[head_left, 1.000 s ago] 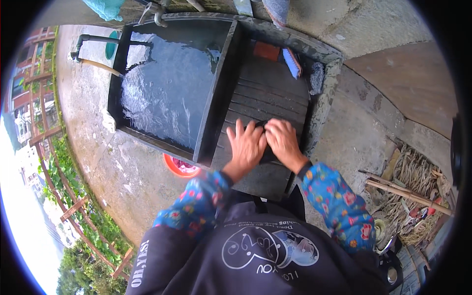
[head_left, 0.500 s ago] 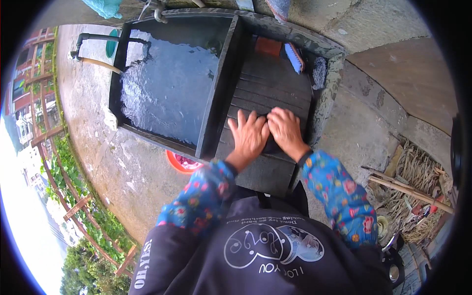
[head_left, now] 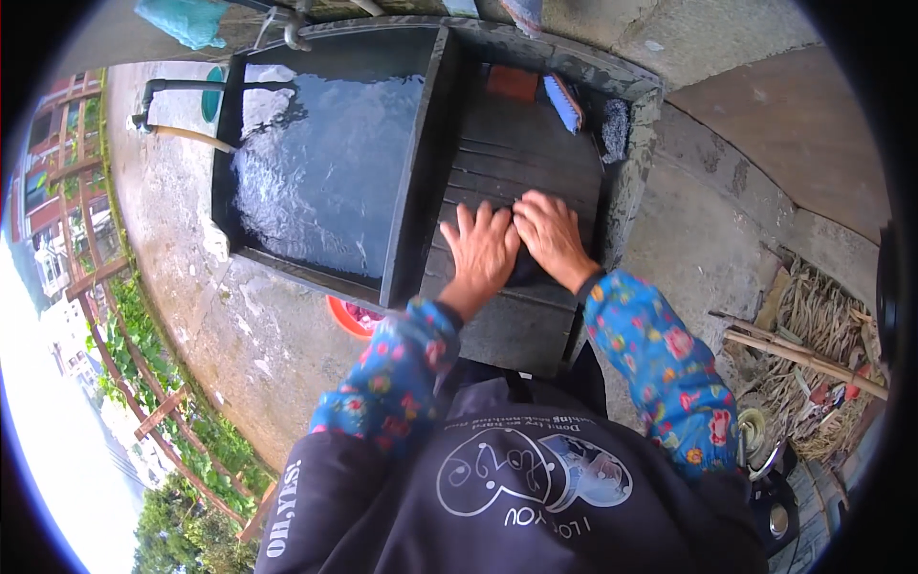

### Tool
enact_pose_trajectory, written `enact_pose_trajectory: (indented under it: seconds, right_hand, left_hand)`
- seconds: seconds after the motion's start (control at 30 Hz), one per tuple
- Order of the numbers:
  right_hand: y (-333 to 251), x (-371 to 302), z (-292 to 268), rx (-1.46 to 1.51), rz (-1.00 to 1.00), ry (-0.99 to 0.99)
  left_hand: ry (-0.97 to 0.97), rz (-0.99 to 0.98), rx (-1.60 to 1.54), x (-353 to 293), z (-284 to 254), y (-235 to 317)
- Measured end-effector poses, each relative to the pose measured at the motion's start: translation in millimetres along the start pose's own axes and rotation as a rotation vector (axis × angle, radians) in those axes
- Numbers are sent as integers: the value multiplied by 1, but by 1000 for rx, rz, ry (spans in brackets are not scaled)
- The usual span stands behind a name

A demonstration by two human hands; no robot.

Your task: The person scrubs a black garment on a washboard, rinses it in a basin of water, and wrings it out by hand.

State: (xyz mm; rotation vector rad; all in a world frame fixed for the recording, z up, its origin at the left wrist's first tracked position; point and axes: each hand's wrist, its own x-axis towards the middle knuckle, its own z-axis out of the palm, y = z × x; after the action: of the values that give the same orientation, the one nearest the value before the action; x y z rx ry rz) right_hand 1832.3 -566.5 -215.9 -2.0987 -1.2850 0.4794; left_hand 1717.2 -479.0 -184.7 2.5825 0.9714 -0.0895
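Observation:
Both hands press down side by side on the ridged dark washing slab (head_left: 469, 177). Fingers spread, my left hand (head_left: 481, 251) lies palm down, its thumb side against the other hand. My right hand (head_left: 553, 239) has its fingers bent and close together over a dark cloth (head_left: 531, 272). Most of that cloth is hidden under the hands, and it is hard to tell from the dark slab. Beyond the hands, a scrub brush (head_left: 564, 103) with blue bristles rests on the slab near a reddish-brown block (head_left: 512, 83).
Left of a dividing wall (head_left: 417, 167), a basin of water (head_left: 335, 163) is fed by a hose (head_left: 194, 138). A grey scouring pad (head_left: 615, 130) sits in the right corner. An orange tub (head_left: 346, 318) stands below the basin, and dry stalks (head_left: 813, 335) lie at right.
Both hands have shifted slightly away from me along the slab, staying side by side. The view has moved a little; the brush and block lie as before.

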Motion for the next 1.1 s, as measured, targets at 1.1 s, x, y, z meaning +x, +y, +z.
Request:
enact_pose_trajectory:
  seconds: [1.1]
  right_hand:
    - [38, 15, 12, 141, -421, -234]
  left_hand:
    - [-1, -243, -219, -9, -10, -26]
